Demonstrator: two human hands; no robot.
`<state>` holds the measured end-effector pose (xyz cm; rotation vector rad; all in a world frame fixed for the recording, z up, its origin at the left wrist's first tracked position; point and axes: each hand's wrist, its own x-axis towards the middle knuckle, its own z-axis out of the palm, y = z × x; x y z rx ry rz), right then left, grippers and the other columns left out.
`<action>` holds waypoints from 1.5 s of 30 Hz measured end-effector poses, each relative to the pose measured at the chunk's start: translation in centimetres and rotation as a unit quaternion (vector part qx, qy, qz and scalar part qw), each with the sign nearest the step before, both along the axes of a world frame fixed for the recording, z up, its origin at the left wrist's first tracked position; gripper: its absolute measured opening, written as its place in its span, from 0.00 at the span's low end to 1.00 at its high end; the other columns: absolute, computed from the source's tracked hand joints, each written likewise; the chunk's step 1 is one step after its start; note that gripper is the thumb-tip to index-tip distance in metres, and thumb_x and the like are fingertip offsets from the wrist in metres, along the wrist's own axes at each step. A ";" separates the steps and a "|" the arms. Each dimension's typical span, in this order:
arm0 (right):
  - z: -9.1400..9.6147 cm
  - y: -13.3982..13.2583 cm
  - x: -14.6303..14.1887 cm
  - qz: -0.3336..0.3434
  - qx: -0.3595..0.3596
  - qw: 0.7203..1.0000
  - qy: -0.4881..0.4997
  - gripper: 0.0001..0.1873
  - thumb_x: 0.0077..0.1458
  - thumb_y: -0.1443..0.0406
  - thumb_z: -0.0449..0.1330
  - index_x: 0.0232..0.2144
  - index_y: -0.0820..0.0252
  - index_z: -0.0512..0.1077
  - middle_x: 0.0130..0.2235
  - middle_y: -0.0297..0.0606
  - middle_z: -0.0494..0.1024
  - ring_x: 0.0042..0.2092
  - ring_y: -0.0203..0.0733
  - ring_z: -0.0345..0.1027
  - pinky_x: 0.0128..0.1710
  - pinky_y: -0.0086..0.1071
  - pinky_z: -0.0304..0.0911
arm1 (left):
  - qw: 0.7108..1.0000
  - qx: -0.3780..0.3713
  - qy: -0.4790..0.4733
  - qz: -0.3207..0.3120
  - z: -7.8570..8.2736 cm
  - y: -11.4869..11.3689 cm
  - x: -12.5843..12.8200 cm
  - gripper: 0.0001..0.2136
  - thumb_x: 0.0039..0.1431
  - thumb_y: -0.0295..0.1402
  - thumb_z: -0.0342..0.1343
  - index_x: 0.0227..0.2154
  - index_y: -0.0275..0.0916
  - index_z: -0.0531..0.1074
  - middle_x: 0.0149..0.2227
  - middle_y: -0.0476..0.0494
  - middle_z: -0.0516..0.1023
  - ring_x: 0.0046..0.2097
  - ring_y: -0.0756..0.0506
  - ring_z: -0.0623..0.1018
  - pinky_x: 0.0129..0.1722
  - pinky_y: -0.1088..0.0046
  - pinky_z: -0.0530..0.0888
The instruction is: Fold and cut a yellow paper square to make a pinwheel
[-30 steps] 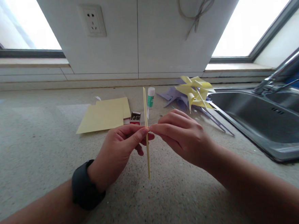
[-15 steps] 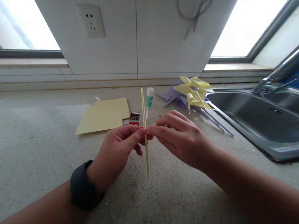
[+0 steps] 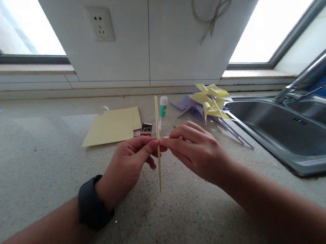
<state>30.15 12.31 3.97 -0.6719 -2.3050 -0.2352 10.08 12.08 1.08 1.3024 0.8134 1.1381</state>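
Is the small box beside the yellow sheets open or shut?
Open. The small box, just beyond the left hand, shows its dark inside from above, with small shiny pieces lying in it.

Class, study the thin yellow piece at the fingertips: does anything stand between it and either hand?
Nothing visible does. The left hand pinches the thin yellow piece directly; the right hand is at its other side, though anything tiny hidden there cannot be made out. The glue stick and open box sit beyond the hands.
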 end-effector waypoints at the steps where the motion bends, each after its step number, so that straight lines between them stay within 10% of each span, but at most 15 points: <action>1: 0.0 0.0 0.0 -0.001 0.001 1.000 0.000 0.10 0.66 0.70 0.57 0.44 0.65 0.78 0.35 0.41 0.76 0.37 0.40 0.66 0.36 0.34 0.67 | 1.000 0.001 0.002 0.001 0.0 0.0 0.0 0.07 0.63 0.34 0.61 0.33 0.41 0.82 0.32 0.48 0.82 0.31 0.52 0.75 0.26 0.81 0.74; 45: -0.2 0.5 0.0 -0.005 -0.016 1.000 0.006 0.04 0.67 0.69 0.57 0.40 0.61 0.72 0.34 0.39 0.76 0.37 0.41 0.64 0.38 0.35 0.66 | 0.997 0.004 0.071 0.023 0.5 -0.2 0.3 0.10 0.59 0.38 0.65 0.42 0.42 0.83 0.35 0.46 0.83 0.33 0.50 0.77 0.32 0.75 0.77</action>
